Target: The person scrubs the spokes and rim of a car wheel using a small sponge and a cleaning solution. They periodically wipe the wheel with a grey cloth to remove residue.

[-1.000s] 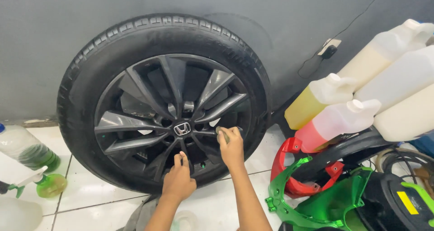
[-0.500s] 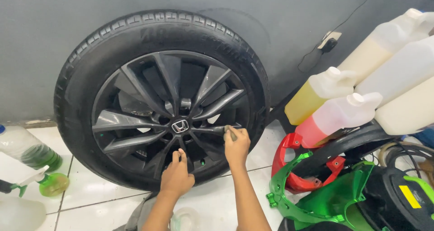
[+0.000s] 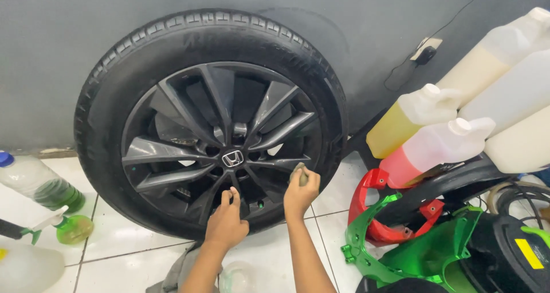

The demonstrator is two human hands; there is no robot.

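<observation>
wheel: dark grey multi-spoke alloy wheel [image 3: 220, 150] leaned upright against the wall, face outward for reach.
right hand [image 3: 299, 194]: fingers pinched a small grey-green pad [image 3: 300, 174] on a spoke.
left hand [image 3: 226, 223]: fingers loose, resting on the lower rim, holding nothing.

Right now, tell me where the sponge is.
In the head view, the sponge is pinched in the right hand against the wheel, lower right of its hub.

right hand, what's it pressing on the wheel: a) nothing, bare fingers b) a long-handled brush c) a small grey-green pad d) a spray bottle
C: the right hand grips a small grey-green pad against a lower-right spoke of the dark alloy wheel, while the left hand rests its fingers on a lower spoke.
</observation>
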